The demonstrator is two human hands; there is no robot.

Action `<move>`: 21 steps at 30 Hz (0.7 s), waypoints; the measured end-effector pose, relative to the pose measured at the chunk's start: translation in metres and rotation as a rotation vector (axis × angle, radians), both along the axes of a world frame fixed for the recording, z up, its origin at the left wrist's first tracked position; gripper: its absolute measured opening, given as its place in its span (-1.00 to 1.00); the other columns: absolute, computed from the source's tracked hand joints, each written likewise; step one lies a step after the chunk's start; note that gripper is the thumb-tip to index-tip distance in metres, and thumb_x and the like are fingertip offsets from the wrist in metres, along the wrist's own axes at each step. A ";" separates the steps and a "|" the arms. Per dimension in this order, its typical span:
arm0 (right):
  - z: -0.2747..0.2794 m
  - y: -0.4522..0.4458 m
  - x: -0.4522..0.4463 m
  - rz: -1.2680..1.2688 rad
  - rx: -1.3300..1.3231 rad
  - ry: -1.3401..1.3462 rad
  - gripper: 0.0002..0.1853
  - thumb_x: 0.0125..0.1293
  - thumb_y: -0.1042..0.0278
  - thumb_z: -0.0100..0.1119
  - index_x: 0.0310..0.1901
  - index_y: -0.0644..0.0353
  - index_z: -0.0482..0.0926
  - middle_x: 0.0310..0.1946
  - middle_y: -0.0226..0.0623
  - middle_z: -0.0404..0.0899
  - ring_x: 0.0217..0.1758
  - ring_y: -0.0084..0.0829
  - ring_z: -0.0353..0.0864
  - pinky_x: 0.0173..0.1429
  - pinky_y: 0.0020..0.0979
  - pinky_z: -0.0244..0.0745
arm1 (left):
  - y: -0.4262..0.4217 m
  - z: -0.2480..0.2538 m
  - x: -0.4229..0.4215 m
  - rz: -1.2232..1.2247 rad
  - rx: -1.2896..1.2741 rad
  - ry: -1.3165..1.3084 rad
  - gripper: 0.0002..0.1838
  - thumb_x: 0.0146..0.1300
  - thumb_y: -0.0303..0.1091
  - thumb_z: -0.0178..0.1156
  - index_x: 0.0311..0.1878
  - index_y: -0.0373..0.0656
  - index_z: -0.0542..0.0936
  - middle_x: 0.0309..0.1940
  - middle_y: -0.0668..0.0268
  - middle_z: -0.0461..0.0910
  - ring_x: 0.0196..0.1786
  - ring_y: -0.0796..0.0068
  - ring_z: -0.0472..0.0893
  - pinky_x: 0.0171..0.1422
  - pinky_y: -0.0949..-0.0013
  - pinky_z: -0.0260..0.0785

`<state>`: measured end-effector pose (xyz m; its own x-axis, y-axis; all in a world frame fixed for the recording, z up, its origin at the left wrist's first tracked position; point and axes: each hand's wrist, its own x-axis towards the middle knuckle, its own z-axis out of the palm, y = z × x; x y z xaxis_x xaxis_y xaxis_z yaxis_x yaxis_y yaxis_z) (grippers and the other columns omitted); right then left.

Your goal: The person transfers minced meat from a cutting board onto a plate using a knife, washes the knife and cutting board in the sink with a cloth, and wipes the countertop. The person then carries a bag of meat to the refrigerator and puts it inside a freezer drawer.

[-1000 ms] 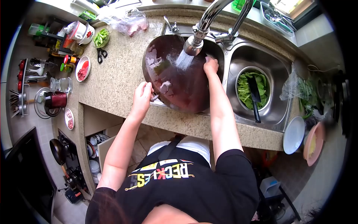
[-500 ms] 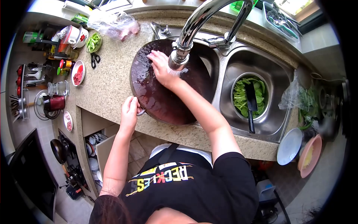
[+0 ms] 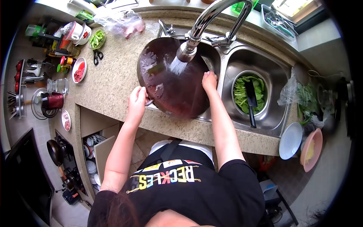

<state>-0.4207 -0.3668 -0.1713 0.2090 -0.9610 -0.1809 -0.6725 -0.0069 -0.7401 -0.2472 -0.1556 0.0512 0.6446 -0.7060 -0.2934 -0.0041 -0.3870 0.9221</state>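
Observation:
A large round dark board [image 3: 170, 89] lies tilted over the left sink basin, wet and shiny. Water runs onto it from the chrome faucet [image 3: 187, 51]. My left hand [image 3: 138, 98] is closed on a small metal ring handle at the board's near left edge. At the right edge of the board, my right hand [image 3: 209, 81] has its fingers curled over the rim. In the right basin [image 3: 278, 75], a metal bowl [image 3: 235, 77] holds green leafy vegetables [image 3: 242, 92], with a black-handled knife [image 3: 251, 99] lying across them.
On the counter [image 3: 109, 83] at the left are black scissors [image 3: 98, 56], a bowl of cut greens [image 3: 97, 39], a dish of red meat [image 3: 79, 72] and a plastic bag [image 3: 119, 20]. A white plate [image 3: 290, 140] and a pink basin [image 3: 312, 149] stand at the right.
My right hand has moved from the board's upper left surface to its right edge. The board has shifted and turned a little under the faucet, while my left hand keeps its hold.

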 end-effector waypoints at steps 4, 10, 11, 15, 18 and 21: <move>0.001 0.018 0.009 -0.100 -0.065 0.048 -0.62 0.25 0.25 -0.03 -0.02 0.37 0.44 -0.02 0.16 0.43 0.07 0.05 0.41 0.18 -0.15 0.32 | 0.001 -0.005 0.003 -0.050 -0.058 -0.057 -0.76 0.36 -0.31 -0.07 -0.44 -0.17 0.39 -0.54 0.48 0.33 -0.48 0.69 0.29 -0.36 0.55 0.16; 0.053 -0.007 0.094 0.006 -0.093 -0.082 -0.62 0.15 0.22 0.02 -0.05 0.28 0.46 -0.08 0.08 0.49 0.01 0.03 0.48 0.09 -0.16 0.38 | 0.003 0.002 0.005 -0.077 0.016 -0.043 -0.75 0.36 -0.27 -0.06 -0.44 -0.16 0.39 -0.58 0.47 0.33 -0.54 0.69 0.30 -0.44 0.55 0.19; 0.068 -0.004 0.107 0.019 0.047 -0.250 -0.50 0.13 0.06 0.09 0.02 0.26 0.43 0.02 0.03 0.46 0.09 -0.04 0.44 0.14 -0.21 0.35 | 0.005 0.000 0.006 -0.075 0.016 -0.050 -0.75 0.36 -0.27 -0.06 -0.44 -0.16 0.39 -0.58 0.47 0.33 -0.54 0.69 0.30 -0.44 0.55 0.19; 0.078 -0.003 0.176 0.094 -0.275 -0.040 -0.23 0.02 -0.24 0.18 0.09 0.29 0.42 0.07 0.01 0.44 0.18 -0.08 0.39 0.24 -0.23 0.28 | 0.006 -0.005 0.009 -0.098 0.014 -0.077 -0.74 0.36 -0.27 -0.06 -0.44 -0.16 0.39 -0.62 0.44 0.33 -0.58 0.66 0.33 -0.49 0.53 0.21; 0.133 0.025 0.179 0.218 -0.264 -0.334 -0.37 0.00 -0.07 0.25 -0.04 0.33 0.50 -0.02 0.05 0.46 0.08 -0.06 0.44 0.21 -0.25 0.32 | 0.006 -0.005 0.013 -0.134 0.037 -0.082 -0.75 0.36 -0.27 -0.07 -0.43 -0.17 0.42 -0.61 0.42 0.37 -0.57 0.66 0.35 -0.49 0.53 0.24; 0.180 0.070 0.170 0.328 -0.230 -0.406 -0.47 0.07 0.09 0.22 -0.03 0.37 0.48 0.01 0.10 0.42 0.11 -0.04 0.41 0.24 -0.27 0.29 | 0.007 -0.004 0.014 -0.148 0.036 -0.111 -0.75 0.35 -0.26 -0.06 -0.40 -0.18 0.44 -0.58 0.42 0.40 -0.54 0.66 0.38 -0.48 0.53 0.26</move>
